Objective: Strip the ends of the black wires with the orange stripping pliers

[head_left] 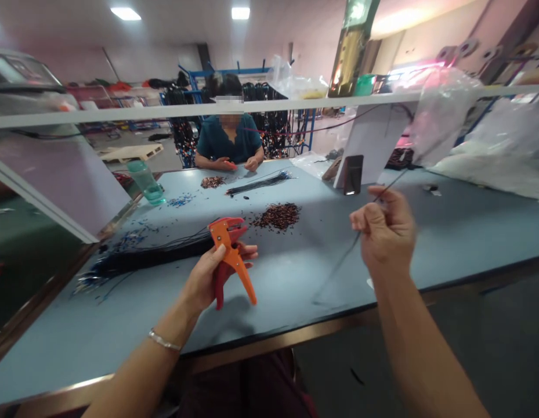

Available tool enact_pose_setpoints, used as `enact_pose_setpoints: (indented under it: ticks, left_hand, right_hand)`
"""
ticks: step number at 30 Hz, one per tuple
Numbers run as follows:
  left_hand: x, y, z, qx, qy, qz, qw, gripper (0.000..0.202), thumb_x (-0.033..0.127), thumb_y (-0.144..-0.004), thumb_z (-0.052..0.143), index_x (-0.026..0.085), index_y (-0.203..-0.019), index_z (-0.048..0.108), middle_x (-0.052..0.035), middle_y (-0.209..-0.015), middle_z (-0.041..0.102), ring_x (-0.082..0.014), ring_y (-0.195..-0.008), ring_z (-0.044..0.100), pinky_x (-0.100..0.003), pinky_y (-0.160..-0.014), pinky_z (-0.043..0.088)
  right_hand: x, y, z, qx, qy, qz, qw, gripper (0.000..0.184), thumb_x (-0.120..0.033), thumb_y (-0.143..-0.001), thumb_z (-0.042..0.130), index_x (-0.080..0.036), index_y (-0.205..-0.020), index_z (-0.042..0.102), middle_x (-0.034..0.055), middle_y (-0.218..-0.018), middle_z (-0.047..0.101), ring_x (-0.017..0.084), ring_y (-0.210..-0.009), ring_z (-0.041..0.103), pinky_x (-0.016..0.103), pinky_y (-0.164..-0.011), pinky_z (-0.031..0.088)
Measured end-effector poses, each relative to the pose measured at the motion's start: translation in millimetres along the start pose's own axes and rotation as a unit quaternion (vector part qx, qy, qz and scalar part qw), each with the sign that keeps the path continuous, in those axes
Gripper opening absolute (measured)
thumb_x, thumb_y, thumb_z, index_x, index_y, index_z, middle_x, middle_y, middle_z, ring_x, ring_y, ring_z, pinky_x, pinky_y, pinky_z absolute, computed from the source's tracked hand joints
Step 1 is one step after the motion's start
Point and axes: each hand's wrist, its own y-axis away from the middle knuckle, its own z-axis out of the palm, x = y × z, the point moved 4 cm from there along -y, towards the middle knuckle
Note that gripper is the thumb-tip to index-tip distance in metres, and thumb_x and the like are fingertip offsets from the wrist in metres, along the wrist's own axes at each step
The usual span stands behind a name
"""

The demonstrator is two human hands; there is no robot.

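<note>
Two hands busy at this desk (304, 264), and both have something in their grip. The left hand (205, 277) is wrapped around orange-and-red pliers (225, 237), held up over the desk with the handles spread and nothing that I can see between the jaws. The right hand (386, 235) has its fingertips pinched together on one thin dark wire (350, 248), held well apart from the pliers, with one end hanging down toward the front edge and the other sticking up past the fingers.

As for progress, I'd say a decent amount is done: there's a heap of dark little bits (280, 216) just beyond the pliers, plus blue bits (180, 200) scattered further left, and they look like offcuts to me. A fat bundle of wires (158, 259) lies on the left, but I can't tell if those are finished or waiting, so no clue how many are left. The wire in hand is too blurry to judge its ends. Across the desk, a co-worker (229, 140) sits behind a smaller bundle (259, 183) and another pile of bits (212, 182).
</note>
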Motion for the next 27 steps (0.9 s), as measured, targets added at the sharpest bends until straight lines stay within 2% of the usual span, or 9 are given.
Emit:
enact_pose_setpoints:
  ticks: [2,5,7,9,15,18,20,23,27]
  left_hand:
    - [-8,-5,-2.2,-0.001,0.087,-0.043,0.995,0.036,0.044,-0.086,0.058,0.013,-0.104,0.066,-0.0167,-0.107,0.071,-0.0330,-0.103,0.066,-0.051,-0.092,0.049]
    - [-22,-13,-8.1,0.026,0.161,-0.073,0.984,0.033,0.040,-0.090,0.051,0.012,-0.104,0.063,-0.0142,-0.094,0.073,-0.0310,-0.095,0.068,-0.052,-0.087,0.052]
    - [-30,-15,-13.6,0.044,0.182,-0.096,0.978,0.031,0.036,-0.090,0.051,0.011,-0.104,0.063,-0.0132,-0.090,0.071,-0.0299,-0.092,0.068,-0.051,-0.085,0.053]
    - [-36,-14,-19.5,0.058,0.185,-0.105,0.975,0.027,0.028,-0.085,0.056,0.011,-0.104,0.062,-0.0121,-0.091,0.069,-0.0276,-0.088,0.068,-0.047,-0.082,0.053]
    - [-36,-9,-18.5,-0.007,0.166,-0.025,0.986,0.046,0.020,-0.076,0.062,0.017,-0.122,0.056,-0.0045,-0.086,0.064,-0.0146,-0.069,0.060,-0.032,-0.072,0.050]
    - [-35,-10,-12.8,-0.024,0.149,-0.013,0.988,0.054,0.018,-0.075,0.060,0.020,-0.128,0.052,-0.0040,-0.086,0.063,-0.0157,-0.076,0.061,-0.033,-0.077,0.050]
    - [-35,-10,-9.7,-0.028,0.142,-0.021,0.989,0.056,0.016,-0.074,0.058,0.023,-0.129,0.050,-0.0034,-0.085,0.063,-0.0217,-0.088,0.063,-0.041,-0.082,0.051]
    - [-36,-11,-6.8,-0.033,0.135,-0.036,0.990,0.051,0.016,-0.072,0.058,0.023,-0.122,0.053,-0.0017,-0.083,0.060,-0.0256,-0.089,0.063,-0.051,-0.082,0.052]
    - [-36,-9,-6.9,-0.032,0.128,-0.037,0.991,0.025,0.019,-0.070,0.060,0.016,-0.095,0.061,-0.0022,-0.084,0.057,-0.0161,-0.069,0.058,-0.038,-0.070,0.053]
  right_hand:
    - [-13,-6,4,-0.061,0.191,-0.096,0.975,0.018,-0.026,-0.089,0.058,-0.026,-0.106,0.065,-0.0044,-0.059,0.056,0.012,-0.056,0.055,0.028,-0.062,0.045]
    - [-1,7,35,-0.188,0.357,-0.215,0.889,0.020,-0.020,-0.090,0.052,-0.024,-0.095,0.070,0.0020,-0.075,0.068,0.016,-0.072,0.063,0.029,-0.069,0.047]
    - [23,21,56,-0.231,0.391,-0.223,0.863,0.023,-0.017,-0.090,0.049,-0.022,-0.093,0.071,0.0043,-0.083,0.071,0.017,-0.077,0.065,0.026,-0.068,0.047]
    - [48,34,72,-0.260,0.367,-0.194,0.872,0.025,-0.016,-0.090,0.047,-0.021,-0.093,0.071,0.0052,-0.088,0.072,0.016,-0.077,0.066,0.025,-0.068,0.048]
    - [75,51,72,-0.212,0.335,-0.146,0.907,0.020,-0.027,-0.091,0.052,-0.021,-0.093,0.071,0.0046,-0.087,0.076,0.016,-0.075,0.070,0.024,-0.068,0.051]
    - [70,53,62,-0.173,0.413,-0.203,0.871,0.021,-0.027,-0.093,0.052,-0.019,-0.095,0.072,0.0039,-0.083,0.076,0.014,-0.070,0.069,0.021,-0.064,0.046]
    - [68,55,58,-0.159,0.467,-0.240,0.836,0.021,-0.025,-0.093,0.053,-0.020,-0.098,0.072,0.0025,-0.075,0.075,0.011,-0.063,0.066,0.021,-0.058,0.041]
    - [67,50,60,-0.194,0.499,-0.279,0.797,0.022,-0.021,-0.092,0.052,-0.023,-0.096,0.073,-0.0002,-0.061,0.068,0.009,-0.053,0.057,0.023,-0.051,0.031]
    - [48,1,59,-0.248,0.504,-0.284,0.777,0.023,-0.022,-0.090,0.052,-0.025,-0.092,0.075,0.0005,-0.058,0.063,0.010,-0.052,0.047,0.027,-0.051,0.023]
